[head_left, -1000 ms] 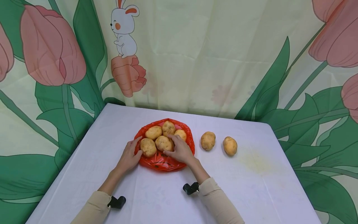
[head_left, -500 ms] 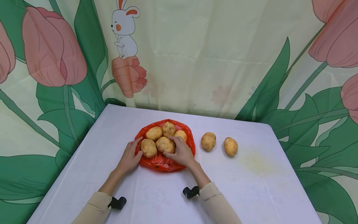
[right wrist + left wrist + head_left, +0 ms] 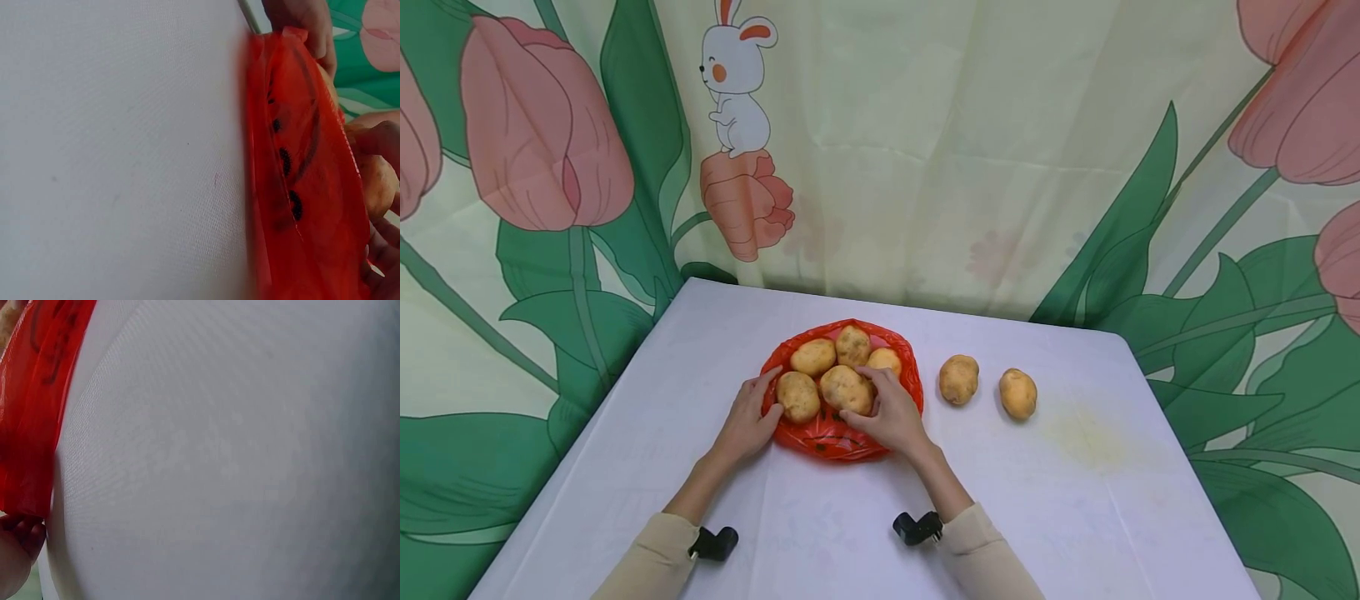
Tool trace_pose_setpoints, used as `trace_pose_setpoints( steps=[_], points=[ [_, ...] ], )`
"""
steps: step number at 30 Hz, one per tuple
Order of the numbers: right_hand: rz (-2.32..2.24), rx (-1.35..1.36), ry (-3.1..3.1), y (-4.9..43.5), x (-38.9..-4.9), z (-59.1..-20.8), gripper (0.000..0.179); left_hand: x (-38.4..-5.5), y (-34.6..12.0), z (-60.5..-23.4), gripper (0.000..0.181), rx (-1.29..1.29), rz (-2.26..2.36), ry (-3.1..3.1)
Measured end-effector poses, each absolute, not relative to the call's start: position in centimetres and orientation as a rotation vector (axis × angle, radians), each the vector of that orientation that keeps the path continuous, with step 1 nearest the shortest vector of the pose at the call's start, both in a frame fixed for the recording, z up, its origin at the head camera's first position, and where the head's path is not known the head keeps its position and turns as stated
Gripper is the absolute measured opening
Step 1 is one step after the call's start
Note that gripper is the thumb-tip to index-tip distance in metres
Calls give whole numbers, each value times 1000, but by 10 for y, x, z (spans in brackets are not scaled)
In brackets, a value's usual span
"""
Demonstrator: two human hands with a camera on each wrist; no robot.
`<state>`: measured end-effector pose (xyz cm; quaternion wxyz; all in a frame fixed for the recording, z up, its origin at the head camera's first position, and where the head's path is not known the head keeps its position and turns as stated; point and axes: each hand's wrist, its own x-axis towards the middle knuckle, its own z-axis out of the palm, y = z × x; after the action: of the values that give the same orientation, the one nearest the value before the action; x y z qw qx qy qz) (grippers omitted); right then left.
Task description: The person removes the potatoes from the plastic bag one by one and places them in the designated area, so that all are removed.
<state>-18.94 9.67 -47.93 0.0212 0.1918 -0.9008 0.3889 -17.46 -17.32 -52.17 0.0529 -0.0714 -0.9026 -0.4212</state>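
Note:
A red plastic bag (image 3: 820, 444) lies spread open on the table, with several potatoes in it. At its left edge, my left hand (image 3: 749, 418) holds the bag, thumb beside the front-left potato (image 3: 797, 397). My right hand (image 3: 891, 412) grips the front-middle potato (image 3: 846, 389) between thumb and fingers, above the bag's front part. In the right wrist view that potato (image 3: 377, 184) shows over the bag's rim, partly covered by fingers. The left wrist view catches only part of the left hand (image 3: 15, 553) against the red bag (image 3: 31, 425).
Two loose potatoes, one nearer (image 3: 958, 380) and one farther right (image 3: 1018, 394), lie right of the bag on the white-covered table (image 3: 820, 533). A printed curtain (image 3: 910, 167) hangs behind the table's back edge.
The right hand has drawn back slightly, and the potato in its grip has shifted a little to the right and nearer. The left hand stays at the bag's edge.

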Motion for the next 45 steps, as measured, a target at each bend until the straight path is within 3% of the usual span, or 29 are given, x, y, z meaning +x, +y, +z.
trace_pose_setpoints(
  steps=[45],
  points=[
    [1390, 530, -2563, 135, -128, -472, 70, -174, -173, -520, 64, -196, -1293, -2755]
  ],
)
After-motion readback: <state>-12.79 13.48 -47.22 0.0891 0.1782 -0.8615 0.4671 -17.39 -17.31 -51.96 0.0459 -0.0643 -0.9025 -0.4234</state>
